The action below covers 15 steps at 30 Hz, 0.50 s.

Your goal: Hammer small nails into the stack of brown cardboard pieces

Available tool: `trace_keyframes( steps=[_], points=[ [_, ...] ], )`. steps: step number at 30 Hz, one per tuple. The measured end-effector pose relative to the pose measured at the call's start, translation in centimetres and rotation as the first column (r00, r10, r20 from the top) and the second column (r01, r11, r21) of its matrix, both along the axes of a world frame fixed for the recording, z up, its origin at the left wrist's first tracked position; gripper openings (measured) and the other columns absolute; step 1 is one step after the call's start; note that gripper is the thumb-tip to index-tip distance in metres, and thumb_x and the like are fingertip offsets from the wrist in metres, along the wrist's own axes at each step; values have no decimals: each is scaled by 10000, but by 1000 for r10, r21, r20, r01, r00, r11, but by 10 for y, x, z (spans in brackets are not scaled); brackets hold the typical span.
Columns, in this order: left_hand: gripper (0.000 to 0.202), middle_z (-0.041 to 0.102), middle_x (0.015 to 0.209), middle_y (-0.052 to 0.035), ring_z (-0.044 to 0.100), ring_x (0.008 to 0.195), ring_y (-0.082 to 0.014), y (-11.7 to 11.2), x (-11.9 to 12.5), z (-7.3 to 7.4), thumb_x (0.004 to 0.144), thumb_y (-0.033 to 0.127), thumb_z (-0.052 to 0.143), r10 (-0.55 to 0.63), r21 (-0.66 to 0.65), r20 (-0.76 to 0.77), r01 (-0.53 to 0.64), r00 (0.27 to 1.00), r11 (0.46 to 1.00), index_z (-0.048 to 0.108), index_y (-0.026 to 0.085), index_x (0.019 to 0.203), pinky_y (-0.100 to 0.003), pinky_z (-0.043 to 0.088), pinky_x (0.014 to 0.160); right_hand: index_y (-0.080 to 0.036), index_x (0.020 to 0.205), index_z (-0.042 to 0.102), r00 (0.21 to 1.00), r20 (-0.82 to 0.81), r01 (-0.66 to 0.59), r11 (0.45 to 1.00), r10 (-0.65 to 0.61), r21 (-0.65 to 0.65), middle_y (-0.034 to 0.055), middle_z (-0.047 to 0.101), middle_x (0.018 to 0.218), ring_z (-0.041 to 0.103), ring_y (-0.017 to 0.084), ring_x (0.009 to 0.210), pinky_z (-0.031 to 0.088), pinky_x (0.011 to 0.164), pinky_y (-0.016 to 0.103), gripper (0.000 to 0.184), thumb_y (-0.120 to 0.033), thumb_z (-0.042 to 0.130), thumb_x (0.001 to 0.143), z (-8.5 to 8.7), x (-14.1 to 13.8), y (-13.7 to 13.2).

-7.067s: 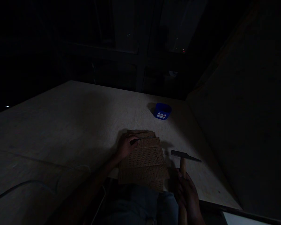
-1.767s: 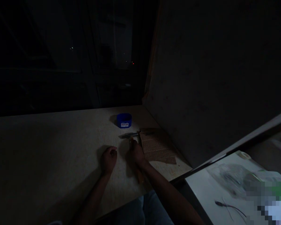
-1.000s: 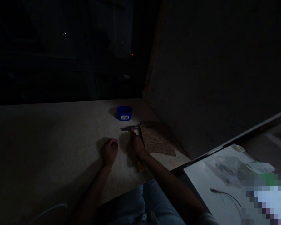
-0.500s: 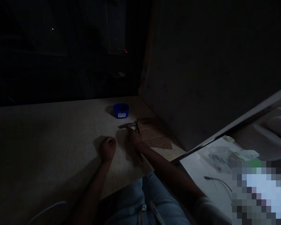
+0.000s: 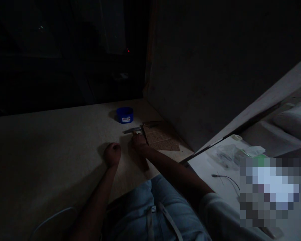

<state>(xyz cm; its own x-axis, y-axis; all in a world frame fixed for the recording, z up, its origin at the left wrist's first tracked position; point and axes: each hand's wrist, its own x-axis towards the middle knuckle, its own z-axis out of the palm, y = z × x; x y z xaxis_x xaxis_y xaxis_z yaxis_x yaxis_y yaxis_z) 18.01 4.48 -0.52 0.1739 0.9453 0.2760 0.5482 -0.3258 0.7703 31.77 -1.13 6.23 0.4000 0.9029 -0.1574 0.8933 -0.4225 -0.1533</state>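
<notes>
My left hand [image 5: 112, 154] rests on the pale tabletop [image 5: 65, 144], its fingers curled into a loose fist with nothing visible in it. To its right, my right hand [image 5: 139, 142] is closed, and a small yellowish tip [image 5: 134, 133] pokes out at its front. What that hand grips is too dark to name. Just beyond the knuckles lies a flat, pointed metal blade [image 5: 131, 130], like a knife's, its right end at the cardboard. A brown piece of cardboard [image 5: 160, 137] lies beside the right hand. Behind the blade stands a blue open container [image 5: 125, 115] with a white label.
A dark panel [image 5: 203, 83] rises along the table's right side. Lower on the right, a white surface [image 5: 203, 167] carries a clear plastic bag [image 5: 225, 155] and a black cable [image 5: 225, 176]. A pale cord [image 5: 52, 216] shows at lower left. The scene is dim.
The view has shifted slightly, so everything sits a little further left and higher. Both hands keep the same closed pose beside the blade and cardboard.
</notes>
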Motion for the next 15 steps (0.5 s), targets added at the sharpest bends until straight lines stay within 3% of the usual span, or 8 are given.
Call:
trace_keyframes(
  steps=[4, 9, 13, 15],
  points=[
    [203, 751, 823, -83, 657, 743, -225, -1, 1, 2, 771, 243, 533, 8, 9, -11, -8, 1000, 1000, 730, 194, 772, -318, 484, 692, -174, 1280, 594, 995, 35, 89, 996, -88, -11, 104, 617, 1284, 648, 250, 1070, 564, 887, 459, 361, -344, 637, 964, 5, -7, -3],
    [198, 751, 809, -88, 655, 726, -231, -1, -1, 4, 762, 240, 531, 7, 14, -26, -6, 1000, 1000, 725, 200, 761, -326, 483, 677, -158, 1272, 599, 994, 22, 104, 994, -104, 14, 116, 620, 1280, 646, 255, 1082, 563, 889, 453, 354, -327, 637, 964, 22, -14, -13],
    [172, 743, 781, -83, 662, 714, -228, 0, -4, 3, 741, 229, 548, -4, 52, 22, 3, 1000, 999, 717, 203, 726, -329, 506, 681, -54, 1324, 560, 999, 18, 50, 994, -52, 97, 258, 622, 1248, 637, 319, 1131, 561, 842, 394, 373, -113, 497, 962, 43, -24, -40],
    [158, 738, 763, -83, 662, 699, -226, 1, -5, 3, 732, 231, 558, -14, 63, 43, 11, 999, 998, 711, 198, 709, -330, 511, 670, -93, 1365, 540, 1000, 9, 13, 991, -14, 136, 231, 649, 1212, 681, 308, 1032, 570, 789, 384, 424, -110, 457, 950, 53, -24, -63]
  ],
)
